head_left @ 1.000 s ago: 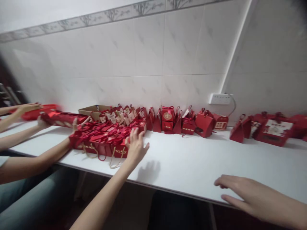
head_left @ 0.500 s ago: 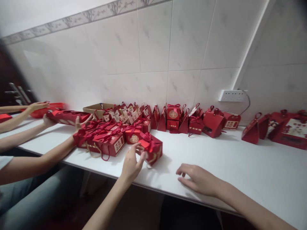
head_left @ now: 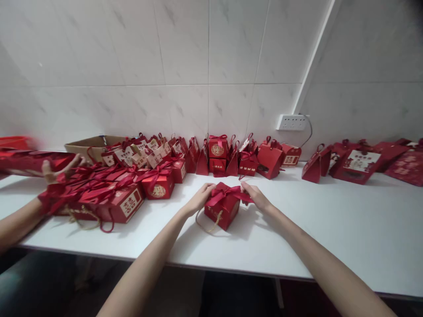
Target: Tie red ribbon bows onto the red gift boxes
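A small red gift box (head_left: 220, 216) stands on the white table in front of me, turned with one corner toward me. A dark red ribbon bow (head_left: 226, 193) is tied across its top, and a gold cord handle (head_left: 214, 224) hangs at its front left. My left hand (head_left: 200, 198) grips the box's upper left side, its fingertips partly hidden behind it. At the right, my right hand (head_left: 256, 197) has its fingers closed at the bow's right end. Just left of the box sits another red box with a gold round emblem (head_left: 157, 187).
Ribboned red boxes (head_left: 105, 198) cluster at the left, near a co-worker's hand (head_left: 57, 169) holding a long red package (head_left: 26, 162). An open cardboard box (head_left: 86, 147), a row of red boxes (head_left: 269, 160) and a power strip (head_left: 292, 122) line the wall.
The ribboned box has moved right, away from the cluster, to in front of me. My right hand has come from the bare table to the bow. My view has turned right.
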A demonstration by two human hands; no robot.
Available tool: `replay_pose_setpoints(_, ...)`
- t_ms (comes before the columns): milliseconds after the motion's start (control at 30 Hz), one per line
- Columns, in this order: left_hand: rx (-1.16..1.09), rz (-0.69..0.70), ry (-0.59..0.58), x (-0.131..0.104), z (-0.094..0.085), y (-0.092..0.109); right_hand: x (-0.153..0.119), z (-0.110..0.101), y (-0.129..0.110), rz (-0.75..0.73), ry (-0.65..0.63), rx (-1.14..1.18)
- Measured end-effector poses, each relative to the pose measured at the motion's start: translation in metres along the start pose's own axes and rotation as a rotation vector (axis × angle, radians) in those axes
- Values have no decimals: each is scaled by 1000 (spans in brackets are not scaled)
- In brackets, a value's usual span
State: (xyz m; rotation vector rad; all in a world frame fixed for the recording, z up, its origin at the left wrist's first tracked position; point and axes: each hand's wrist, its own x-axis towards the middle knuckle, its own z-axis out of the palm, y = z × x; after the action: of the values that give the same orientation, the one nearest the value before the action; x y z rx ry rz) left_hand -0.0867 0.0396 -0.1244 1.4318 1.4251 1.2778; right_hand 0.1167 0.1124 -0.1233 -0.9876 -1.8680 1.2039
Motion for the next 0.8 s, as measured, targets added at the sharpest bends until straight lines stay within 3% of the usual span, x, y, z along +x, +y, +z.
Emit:
replay_pose_setpoints(67, -9, 41, 0, 19, 14, -2, 4, 0, 2, -44, 25, -3)
replay_pose_setpoints(167, -19, 74, 116, 41, 24, -8, 1, -2, 6, -102, 66, -38)
replay_pose_setpoints(300, -30, 62, 259, 42, 10, -5, -15, -10, 7, -101, 36, -107)
replay_pose_setpoints(367, -31, 3, 185, 35, -4, 3, -23, -13, 3, -95, 14, -155)
replay_pose_setpoints(500, 49, -303, -238, 19, -22, 22, -31, -13, -6, -125, -4, -279)
replay_pose_setpoints(567, 57, -335, -380, 15, -22, 27, -32, -13, -7, -123, -1, -293)
replay_pose_setpoints(700, -69, -260, -405, 14, -17, 27, -32, -13, -8, -99, 25, -218)
replay_pose_setpoints(800, -157, -259, -394, 13, -17, 28, -33, -15, -11, -15, -133, -99)
